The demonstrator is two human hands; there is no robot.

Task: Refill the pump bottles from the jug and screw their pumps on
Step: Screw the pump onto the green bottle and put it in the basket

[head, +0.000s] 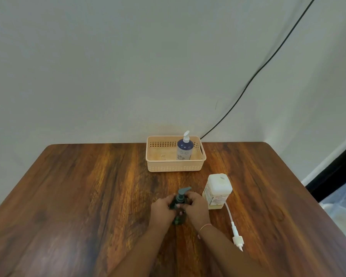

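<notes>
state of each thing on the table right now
green bottle: upright, pump on top, held by both hands
left hand: gripping green bottle
right hand: gripping green bottle
blue bottle: upright in basket, pump on
jug: upright, untouched
white pump: lying loose on table

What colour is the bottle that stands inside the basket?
The bottle in the basket is dark blue above, pale below, with a white pump; the head view shows it.

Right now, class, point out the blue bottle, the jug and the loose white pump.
blue bottle (185,149): head view, its body.
jug (218,189): head view, its front side.
loose white pump (238,240): head view, its head.
</notes>
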